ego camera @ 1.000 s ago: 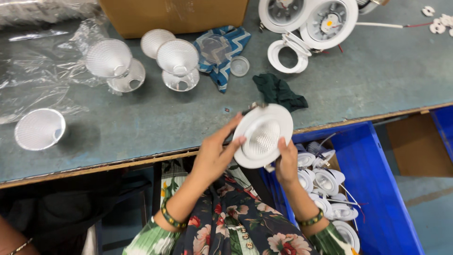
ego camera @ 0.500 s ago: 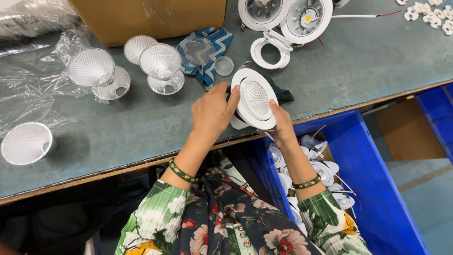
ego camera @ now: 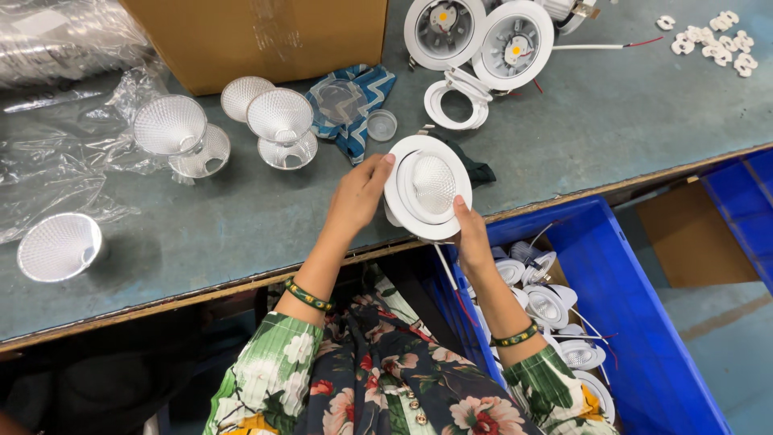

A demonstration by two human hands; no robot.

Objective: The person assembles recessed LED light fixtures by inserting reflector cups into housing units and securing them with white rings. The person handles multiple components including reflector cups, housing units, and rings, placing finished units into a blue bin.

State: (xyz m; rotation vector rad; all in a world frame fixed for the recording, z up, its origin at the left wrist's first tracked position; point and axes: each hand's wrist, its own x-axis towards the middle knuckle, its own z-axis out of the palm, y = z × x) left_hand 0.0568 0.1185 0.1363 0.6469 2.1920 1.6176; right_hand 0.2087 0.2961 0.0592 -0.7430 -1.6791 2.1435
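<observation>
I hold a round white downlight fitting [ego camera: 427, 187] with a faceted reflector in its middle, just above the front edge of the grey-green table [ego camera: 241, 217]. My left hand [ego camera: 360, 196] grips its left rim, fingers curled over the top. From below, my right hand [ego camera: 469, 234] holds the lower right rim, thumb on the face. A thin wire hangs down from the fitting.
Several silver reflector cups [ego camera: 279, 117] stand at the left, one [ego camera: 59, 246] near the left edge. A cardboard box [ego camera: 266, 36] sits at the back, with assembled downlights [ego camera: 513, 43] and a loose white ring [ego camera: 452, 101] beside it. A blue bin [ego camera: 636, 298] of finished lights stands low right. Small white clips [ego camera: 713, 44] lie far right.
The fitting has tilted so its reflector face points up toward me, and both hands shifted slightly on its rim. The camera view moved a little.
</observation>
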